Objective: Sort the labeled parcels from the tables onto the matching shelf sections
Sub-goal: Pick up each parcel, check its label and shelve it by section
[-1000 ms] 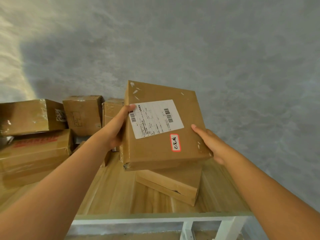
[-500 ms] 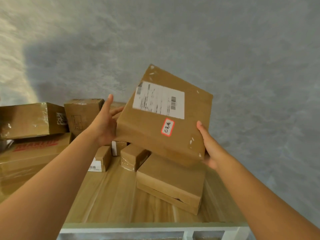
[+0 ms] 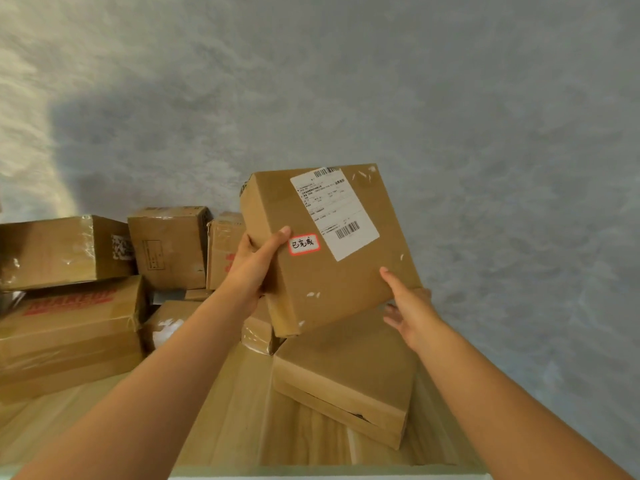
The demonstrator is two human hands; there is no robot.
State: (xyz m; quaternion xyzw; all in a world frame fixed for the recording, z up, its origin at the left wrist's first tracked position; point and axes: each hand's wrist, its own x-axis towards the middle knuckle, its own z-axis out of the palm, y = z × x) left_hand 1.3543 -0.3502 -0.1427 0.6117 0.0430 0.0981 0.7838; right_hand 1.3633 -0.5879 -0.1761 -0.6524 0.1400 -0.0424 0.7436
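Above table (image 3: 242,410), parcel (image 3: 329,271) between hands.

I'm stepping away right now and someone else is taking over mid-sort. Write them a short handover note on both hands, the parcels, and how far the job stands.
Left hand: grips the held parcel at its left edge, thumb on the top face beside the red-bordered sticker.
Right hand: fingers relaxed, supporting the parcel's lower right corner.
The parcel is tilted, raised above a flat parcel on the table, with the shipping label facing the camera.
Other parcels are stacked at left and behind.
Done: one parcel picked up.
Left: shelve it in its matching section, which is out of view, then sort the rest.
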